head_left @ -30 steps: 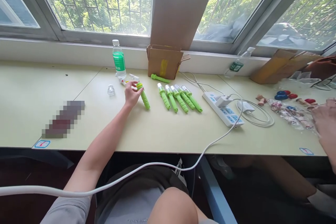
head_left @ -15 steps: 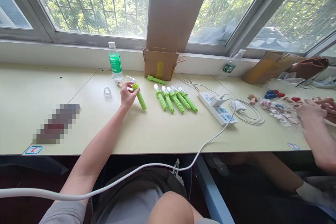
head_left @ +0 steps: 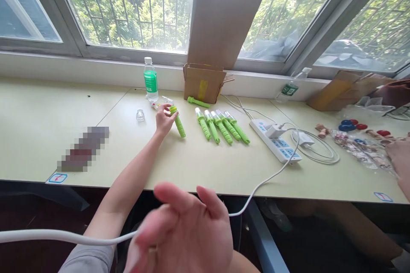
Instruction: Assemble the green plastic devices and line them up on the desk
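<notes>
My left hand (head_left: 165, 120) grips a green ribbed plastic handle (head_left: 179, 126) near its yellowish-green top end, and the handle's lower end slants towards me on the table. In the lower middle, close to the camera, my right hand (head_left: 188, 232) is raised with its palm in sight. Its fingers are bent, apart and partly blurred, and nothing shows in them. Left of my left hand stands a small clear plastic cap (head_left: 140, 115). Several green handles with clear tops (head_left: 221, 126) lie side by side to the right. Small pieces behind my left hand are partly hidden.
A cardboard box (head_left: 203, 83) stands by the wall, with a loose green handle (head_left: 198, 102) before it. A water bottle (head_left: 150, 81) is at its left. A power strip (head_left: 275, 140) and white cable lie to the right. Another person's hand (head_left: 400, 155) is at the right edge.
My right hand has come into view from below, over my lap. My left hand still holds the green handle. The whole view has shifted, so the table things appear further right.
</notes>
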`<move>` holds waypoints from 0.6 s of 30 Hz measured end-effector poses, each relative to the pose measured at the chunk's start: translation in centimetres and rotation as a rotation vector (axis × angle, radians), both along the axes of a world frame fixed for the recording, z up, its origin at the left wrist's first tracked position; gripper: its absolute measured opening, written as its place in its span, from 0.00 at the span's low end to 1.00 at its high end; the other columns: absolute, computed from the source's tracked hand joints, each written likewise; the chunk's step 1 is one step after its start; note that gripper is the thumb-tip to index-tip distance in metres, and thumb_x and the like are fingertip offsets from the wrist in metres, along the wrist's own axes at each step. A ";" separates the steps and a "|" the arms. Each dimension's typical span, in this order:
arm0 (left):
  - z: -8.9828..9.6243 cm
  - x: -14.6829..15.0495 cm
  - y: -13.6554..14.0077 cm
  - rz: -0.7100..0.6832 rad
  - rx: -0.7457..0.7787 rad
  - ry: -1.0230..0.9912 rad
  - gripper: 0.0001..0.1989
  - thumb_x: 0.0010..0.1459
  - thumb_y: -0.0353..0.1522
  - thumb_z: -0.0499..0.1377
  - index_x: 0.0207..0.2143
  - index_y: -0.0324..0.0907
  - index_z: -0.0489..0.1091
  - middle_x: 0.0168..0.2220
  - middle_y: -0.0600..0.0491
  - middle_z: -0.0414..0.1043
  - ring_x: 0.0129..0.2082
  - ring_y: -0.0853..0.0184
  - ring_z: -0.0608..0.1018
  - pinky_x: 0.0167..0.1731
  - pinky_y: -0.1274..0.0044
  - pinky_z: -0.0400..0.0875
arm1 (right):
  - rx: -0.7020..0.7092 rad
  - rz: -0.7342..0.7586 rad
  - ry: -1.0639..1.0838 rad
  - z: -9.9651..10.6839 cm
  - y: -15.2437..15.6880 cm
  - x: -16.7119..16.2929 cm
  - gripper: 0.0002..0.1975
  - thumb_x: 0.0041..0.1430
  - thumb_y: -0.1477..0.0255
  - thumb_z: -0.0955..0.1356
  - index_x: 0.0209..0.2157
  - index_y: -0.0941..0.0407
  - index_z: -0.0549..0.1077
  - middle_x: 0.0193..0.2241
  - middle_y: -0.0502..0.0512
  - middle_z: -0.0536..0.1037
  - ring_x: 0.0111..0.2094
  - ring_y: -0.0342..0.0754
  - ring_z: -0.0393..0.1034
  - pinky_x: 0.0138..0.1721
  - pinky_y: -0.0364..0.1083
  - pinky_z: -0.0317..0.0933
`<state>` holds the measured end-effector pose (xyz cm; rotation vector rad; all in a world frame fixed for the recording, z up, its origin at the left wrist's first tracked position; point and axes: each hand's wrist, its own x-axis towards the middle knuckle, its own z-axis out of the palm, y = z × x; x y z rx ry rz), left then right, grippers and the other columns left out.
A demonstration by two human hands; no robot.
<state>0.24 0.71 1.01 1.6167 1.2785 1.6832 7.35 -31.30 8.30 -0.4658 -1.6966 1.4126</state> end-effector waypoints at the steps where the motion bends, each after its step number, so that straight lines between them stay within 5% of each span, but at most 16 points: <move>1: 0.0 0.0 0.0 -0.002 -0.002 -0.001 0.18 0.46 0.33 0.65 0.41 0.43 0.65 0.37 0.54 0.65 0.23 0.75 0.72 0.26 0.79 0.71 | -0.024 -0.004 0.037 0.4 1.3 0.4 0.30 0.62 0.57 0.51 0.65 0.45 0.42 0.56 0.56 0.67 0.53 0.57 0.65 0.46 0.63 0.60; 8: 0.2 0.1 -0.2 -0.001 0.017 0.001 0.19 0.46 0.34 0.66 0.40 0.44 0.65 0.37 0.54 0.65 0.23 0.75 0.72 0.27 0.78 0.71 | -0.727 0.049 0.736 1.4 5.1 2.1 0.26 0.62 0.56 0.53 0.54 0.51 0.67 0.55 0.57 0.69 0.54 0.54 0.64 0.48 0.59 0.60; 18: 0.3 0.3 -0.5 -0.003 0.015 0.009 0.20 0.45 0.35 0.66 0.40 0.44 0.65 0.36 0.54 0.65 0.23 0.75 0.71 0.26 0.79 0.71 | -0.801 0.021 0.802 0.7 5.8 2.5 0.23 0.62 0.61 0.55 0.52 0.53 0.69 0.53 0.57 0.71 0.52 0.52 0.66 0.50 0.57 0.60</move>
